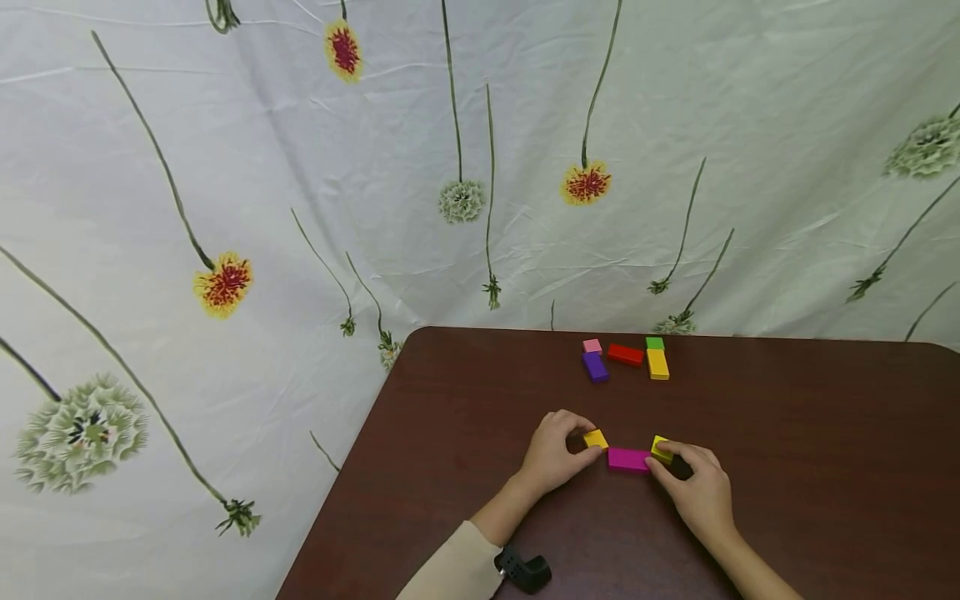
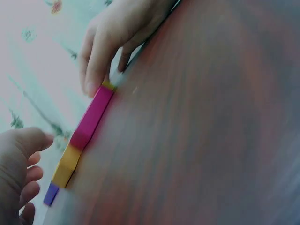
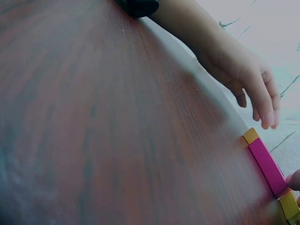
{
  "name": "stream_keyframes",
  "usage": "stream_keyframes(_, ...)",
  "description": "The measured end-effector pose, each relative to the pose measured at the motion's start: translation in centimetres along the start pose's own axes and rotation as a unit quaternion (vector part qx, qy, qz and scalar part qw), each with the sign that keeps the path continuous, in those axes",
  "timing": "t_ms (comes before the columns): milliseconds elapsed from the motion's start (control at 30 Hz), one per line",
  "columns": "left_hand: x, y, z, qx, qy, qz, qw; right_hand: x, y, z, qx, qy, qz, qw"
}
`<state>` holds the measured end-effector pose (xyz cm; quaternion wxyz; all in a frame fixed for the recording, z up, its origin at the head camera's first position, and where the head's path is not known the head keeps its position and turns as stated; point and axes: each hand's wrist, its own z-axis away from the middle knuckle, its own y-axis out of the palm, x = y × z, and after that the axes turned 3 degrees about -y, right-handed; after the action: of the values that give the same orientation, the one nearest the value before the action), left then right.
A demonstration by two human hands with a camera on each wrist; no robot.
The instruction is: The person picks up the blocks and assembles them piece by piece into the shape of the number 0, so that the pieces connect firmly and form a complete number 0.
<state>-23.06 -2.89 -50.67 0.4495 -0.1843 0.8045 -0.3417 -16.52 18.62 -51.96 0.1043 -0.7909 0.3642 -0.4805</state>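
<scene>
A magenta block (image 1: pixel 628 459) lies on the table between my two hands. At its left end sits an orange block (image 1: pixel 596 439); at its right end, a yellow block (image 1: pixel 661 449). My left hand (image 1: pixel 553 451) is beside the orange block, thumb and fingers spread around it in the head view. Both wrist views show a gap between those fingertips and the orange block (image 2: pixel 67 165). With thumb and index finger, my right hand (image 1: pixel 699 492) pinches the yellow block, the thumb right at the magenta block's end. Most of the right hand is outside the right wrist view.
Farther back on the brown table (image 1: pixel 810 467) lie a pink block (image 1: pixel 592 346), a purple block (image 1: pixel 596 367), a red block (image 1: pixel 626 355), a green block (image 1: pixel 655 342) and another orange block (image 1: pixel 657 364). A flowered cloth (image 1: pixel 420 125) hangs behind the table.
</scene>
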Motion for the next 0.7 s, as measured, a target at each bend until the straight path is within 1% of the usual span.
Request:
stream_keyframes(67, -0.4, 0.4, 0.1, -0.019, 0.027, -0.023, 0.9992, 0.0, 0.0, 0.0, -0.001, -0.002, 0.000, 1.0000)
stream_keyframes(133, -0.8, 0.8, 0.1, -0.034, 0.047, -0.052, 0.9970, 0.0, -0.1, 0.0, -0.001, -0.002, -0.001, 1.0000)
stream_keyframes(200, -1.1, 1.3, 0.1, -0.047, 0.058, -0.077, 0.9942, -0.1, -0.1, 0.0, 0.002, -0.003, 0.000, 1.0000)
stream_keyframes(267, -1.4, 1.6, 0.1, -0.056, 0.061, -0.092, 0.9923, -0.1, -0.1, 0.0, 0.005, -0.002, 0.001, 1.0000)
stream_keyframes(400, -1.5, 2.1, 0.3, -0.068, 0.067, -0.096, 0.9908, -0.2, -0.1, 0.0, 0.007, -0.001, 0.004, 1.0000)
stream_keyframes(533, -1.2, 2.3, 0.3, -0.077, 0.072, -0.090, 0.9903, -0.3, 0.0, 0.0, 0.006, -0.004, 0.005, 1.0000)
stream_keyframes(700, -1.1, 2.5, 0.3, -0.079, 0.068, -0.081, 0.9913, -0.4, 0.1, 0.0, 0.007, -0.005, 0.005, 0.9999)
